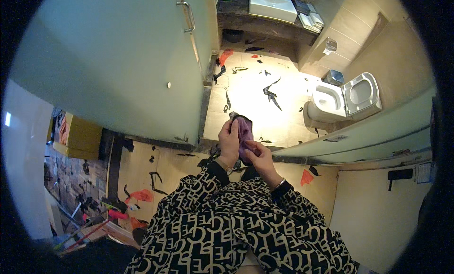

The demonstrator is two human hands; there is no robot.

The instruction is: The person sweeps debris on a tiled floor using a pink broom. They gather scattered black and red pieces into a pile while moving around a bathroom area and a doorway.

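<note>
A crumpled purple piece with a dark edge (pixel 244 130), limp like cloth or thin plastic, hangs between my hands in front of my body. My left hand (pixel 229 142) grips it along its left side, thumb on top. From the right, my right hand (pixel 260 156) pinches its lower part between thumb and fingertips. Its exact kind is not clear. On the lit tiles beyond lies a black shred (pixel 271 94), one of several scattered scraps.
Ahead are a white washbasin (pixel 273 8) on a dark counter and, to the right, a toilet with its lid raised (pixel 329 100) beside a small bin (pixel 334 77). A frosted glass door (pixel 142 61) stands at left. Lower left, brooms or mops (pixel 90 231) lean near red scraps (pixel 142 195).
</note>
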